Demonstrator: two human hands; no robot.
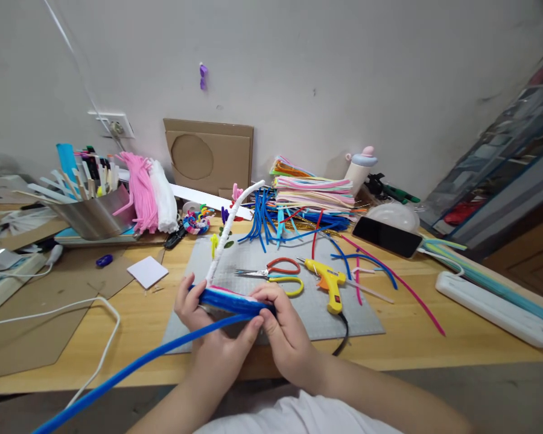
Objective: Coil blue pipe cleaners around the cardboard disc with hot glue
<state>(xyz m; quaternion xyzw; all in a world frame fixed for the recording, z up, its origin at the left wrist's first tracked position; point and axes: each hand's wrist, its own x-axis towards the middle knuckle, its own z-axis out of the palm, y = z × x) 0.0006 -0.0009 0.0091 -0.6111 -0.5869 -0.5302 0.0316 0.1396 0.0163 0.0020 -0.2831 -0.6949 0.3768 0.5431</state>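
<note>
My left hand is wrapped round one end of a flat piece made of blue pipe cleaners, with a pink and white strip along its upper edge. My right hand pinches the other end, its thumb close to my left thumb. From the left end a white wrapped stem rises, curving right at its tip. A long loose blue pipe cleaner runs from the fingers down to the lower left. Just beyond my hands lie scissors with red and yellow handles and a yellow glue gun.
A grey cutting mat lies on the wooden table. Behind it are pipe cleaner bundles, a cardboard panel and a bottle. A metal container stands left; a phone and a white power strip are right.
</note>
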